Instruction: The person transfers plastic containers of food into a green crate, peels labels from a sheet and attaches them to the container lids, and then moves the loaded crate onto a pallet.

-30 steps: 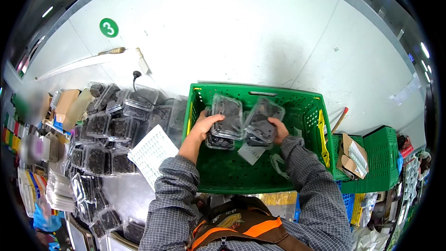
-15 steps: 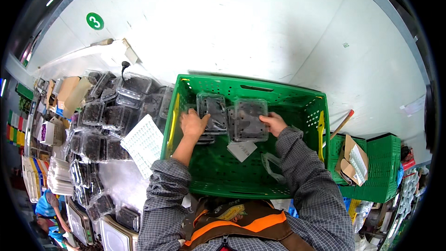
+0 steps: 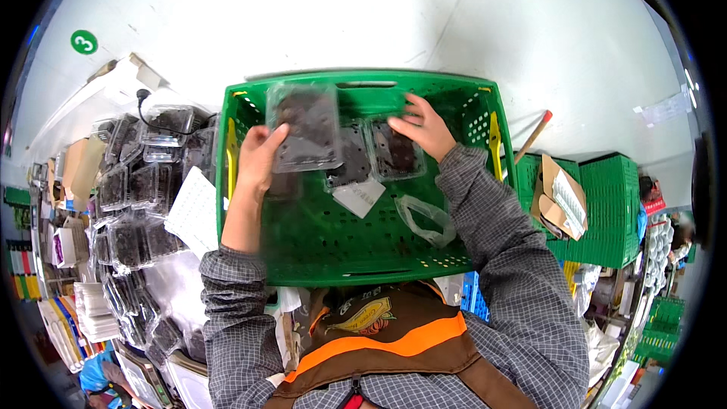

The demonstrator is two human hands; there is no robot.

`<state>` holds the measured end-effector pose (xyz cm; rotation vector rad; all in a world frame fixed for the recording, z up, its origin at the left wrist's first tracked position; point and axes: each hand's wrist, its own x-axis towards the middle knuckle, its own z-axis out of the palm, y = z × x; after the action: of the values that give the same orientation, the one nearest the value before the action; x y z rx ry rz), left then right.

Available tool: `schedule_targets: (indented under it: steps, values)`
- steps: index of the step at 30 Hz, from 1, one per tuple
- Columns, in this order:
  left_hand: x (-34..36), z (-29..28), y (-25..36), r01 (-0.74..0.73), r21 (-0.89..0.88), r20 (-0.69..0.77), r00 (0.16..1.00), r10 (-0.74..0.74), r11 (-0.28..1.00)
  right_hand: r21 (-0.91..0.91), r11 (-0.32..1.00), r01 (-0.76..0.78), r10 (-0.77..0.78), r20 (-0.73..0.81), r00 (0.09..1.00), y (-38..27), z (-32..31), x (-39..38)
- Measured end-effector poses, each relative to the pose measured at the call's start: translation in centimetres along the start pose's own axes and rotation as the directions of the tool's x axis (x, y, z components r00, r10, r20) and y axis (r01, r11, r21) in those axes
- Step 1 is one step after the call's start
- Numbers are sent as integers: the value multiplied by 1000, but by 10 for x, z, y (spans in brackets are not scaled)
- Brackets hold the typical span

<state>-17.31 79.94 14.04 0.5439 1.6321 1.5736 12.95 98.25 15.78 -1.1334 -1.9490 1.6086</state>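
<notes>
A green plastic crate (image 3: 356,254) lies in front of me. My left hand (image 3: 259,153) grips a clear clamshell box (image 3: 307,127) of dark contents by its left edge, raised over the crate's left side. Below it, partly hidden, another clamshell appears blurred. My right hand (image 3: 424,127), fingers apart, hovers at the upper right corner of a second clamshell box (image 3: 397,153) on the right; whether it touches cannot be made out. Between them a third clamshell (image 3: 350,157) sits partly covered. A white slip of paper (image 3: 359,195) and a clear plastic strip (image 3: 424,220) lie nearer to me in the crate.
Many filled clamshells (image 3: 151,185) stand stacked on the table left of the crate, beside a white label sheet (image 3: 191,212). To the right are green crates (image 3: 609,208), an opened cardboard box (image 3: 559,201) and a red-tipped stick (image 3: 535,136). A white wall (image 3: 303,15) rises behind.
My left hand has lifted a clamshell box up from the crate. My right hand has let go of its clamshell and opened. The whole view has shifted, with the crate higher and further left.
</notes>
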Motion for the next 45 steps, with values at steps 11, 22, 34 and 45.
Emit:
schedule_targets:
  steps: [11, 22, 34, 45]
  values:
    - [-57, 63, 6, -267, 959, 271, 962, 25, -93, -495, 865, -88, -23, -213, 977, 24, -103, -46]
    - [-49, 33, -70, -14, 999, 12, 999, -44, -33, -967, 251, -40, -270, -110, 957, 43, -58, -42]
    - [-15, -7, -39, -248, 920, 220, 967, 126, 304, -917, 247, 314, 498, 398, 770, 112, 28, -122]
    - [-28, -30, 11, -397, 728, 144, 886, 441, 559, -195, 973, -121, 116, -35, 993, -15, -64, -142]
